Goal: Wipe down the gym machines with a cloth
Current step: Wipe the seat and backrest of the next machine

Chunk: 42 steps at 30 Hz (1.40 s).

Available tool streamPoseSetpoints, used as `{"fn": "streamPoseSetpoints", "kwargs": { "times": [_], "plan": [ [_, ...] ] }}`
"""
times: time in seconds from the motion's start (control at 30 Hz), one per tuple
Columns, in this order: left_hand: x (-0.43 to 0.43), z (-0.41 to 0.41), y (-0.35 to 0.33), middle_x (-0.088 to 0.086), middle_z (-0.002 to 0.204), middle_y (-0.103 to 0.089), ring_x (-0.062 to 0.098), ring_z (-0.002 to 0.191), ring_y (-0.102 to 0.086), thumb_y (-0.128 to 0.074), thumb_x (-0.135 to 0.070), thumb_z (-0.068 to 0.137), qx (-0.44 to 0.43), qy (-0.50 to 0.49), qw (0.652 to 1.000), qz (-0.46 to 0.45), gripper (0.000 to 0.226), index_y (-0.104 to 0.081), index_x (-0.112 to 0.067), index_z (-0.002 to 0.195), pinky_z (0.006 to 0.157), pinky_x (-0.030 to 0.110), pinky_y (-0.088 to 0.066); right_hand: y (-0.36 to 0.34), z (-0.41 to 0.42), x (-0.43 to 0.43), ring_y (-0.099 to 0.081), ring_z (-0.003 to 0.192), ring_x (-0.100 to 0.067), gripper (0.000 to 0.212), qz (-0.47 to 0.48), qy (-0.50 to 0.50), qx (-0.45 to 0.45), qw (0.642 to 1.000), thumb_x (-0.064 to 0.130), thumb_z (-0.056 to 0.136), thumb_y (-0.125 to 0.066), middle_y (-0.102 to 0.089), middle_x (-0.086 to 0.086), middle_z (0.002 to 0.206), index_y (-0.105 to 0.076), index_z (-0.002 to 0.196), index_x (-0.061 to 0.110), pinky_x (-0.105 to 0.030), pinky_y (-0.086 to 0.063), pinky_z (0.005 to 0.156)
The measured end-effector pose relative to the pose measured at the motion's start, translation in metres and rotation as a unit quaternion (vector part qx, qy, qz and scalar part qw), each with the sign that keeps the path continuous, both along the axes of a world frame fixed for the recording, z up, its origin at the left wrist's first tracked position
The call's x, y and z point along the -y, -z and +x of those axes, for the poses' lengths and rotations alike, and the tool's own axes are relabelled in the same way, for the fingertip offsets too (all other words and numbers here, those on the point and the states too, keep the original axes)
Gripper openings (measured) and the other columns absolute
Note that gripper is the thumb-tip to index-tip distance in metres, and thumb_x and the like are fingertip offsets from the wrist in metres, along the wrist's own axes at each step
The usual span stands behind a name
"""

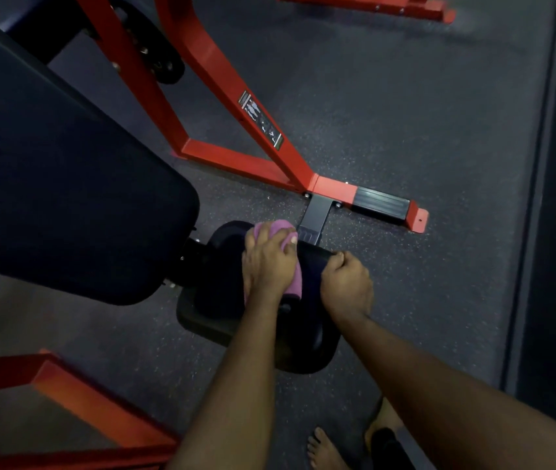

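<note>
The right edge of the black seat pad was gripped by the clenched fingers of the right hand. Just beyond, the purple cloth was pressed onto the pad's far edge, grasped under the left hand. Farther off, the red frame was planted on the floor.

The cloth lies on the seat under the left hand; the right hand grips the seat's right edge. The back pad rises left, the frame behind.
</note>
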<state>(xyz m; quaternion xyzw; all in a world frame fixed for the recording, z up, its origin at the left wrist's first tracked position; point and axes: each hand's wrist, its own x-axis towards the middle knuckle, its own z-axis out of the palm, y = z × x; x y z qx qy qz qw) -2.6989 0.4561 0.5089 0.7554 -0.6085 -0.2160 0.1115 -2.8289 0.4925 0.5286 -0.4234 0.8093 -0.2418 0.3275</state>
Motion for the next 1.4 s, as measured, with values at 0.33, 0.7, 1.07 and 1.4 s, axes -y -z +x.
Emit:
{"fn": "streamPoseSetpoints", "kwargs": {
  "times": [0.33,0.7,1.07,1.4],
  "plan": [
    [-0.016,0.024,0.01,-0.002,0.155,-0.039,0.026,0.144,-0.027,-0.054,-0.042,0.098,-0.017,-0.012,1.0,-0.02,0.04,-0.055,-0.044,0.139,0.108,0.045,-0.041,-0.005,0.008,0.02,-0.067,0.097,-0.04,0.047,0.067,-0.049,-0.117,0.99,0.033,0.105,-0.034,-0.072,-0.021,0.105,-0.072,0.105,0.006,-0.04,-0.048,0.079],
    [-0.033,0.014,0.004,-0.005,0.152,-0.042,0.024,0.141,-0.03,-0.057,-0.042,0.096,-0.01,-0.01,0.999,-0.043,0.036,-0.06,-0.042,0.132,0.102,0.044,-0.043,-0.011,0.01,0.036,-0.067,0.104,-0.04,0.047,0.099,-0.102,-0.155,0.978,0.032,0.102,-0.035,-0.07,-0.022,0.112,-0.07,0.107,0.002,-0.041,-0.051,0.086],
    [-0.023,0.008,-0.003,-0.007,0.148,-0.046,0.023,0.137,-0.034,-0.056,-0.038,0.098,-0.028,0.006,0.998,-0.055,0.028,-0.068,-0.037,0.123,0.102,0.04,-0.039,-0.013,0.013,0.03,-0.068,0.095,-0.042,0.046,0.071,-0.084,-0.149,0.983,0.031,0.101,-0.037,-0.071,-0.024,0.102,-0.071,0.1,0.001,-0.042,-0.052,0.081],
    [0.035,0.042,0.03,0.001,0.141,-0.053,0.028,0.129,-0.041,-0.048,-0.043,0.1,0.047,-0.034,0.998,-0.002,0.032,-0.066,-0.037,0.126,0.101,0.043,-0.041,-0.007,0.012,0.027,-0.068,0.086,-0.038,0.043,0.011,-0.151,-0.187,0.97,0.031,0.103,-0.038,-0.072,-0.019,0.096,-0.072,0.094,0.006,-0.037,-0.046,0.07]
  ]
}}
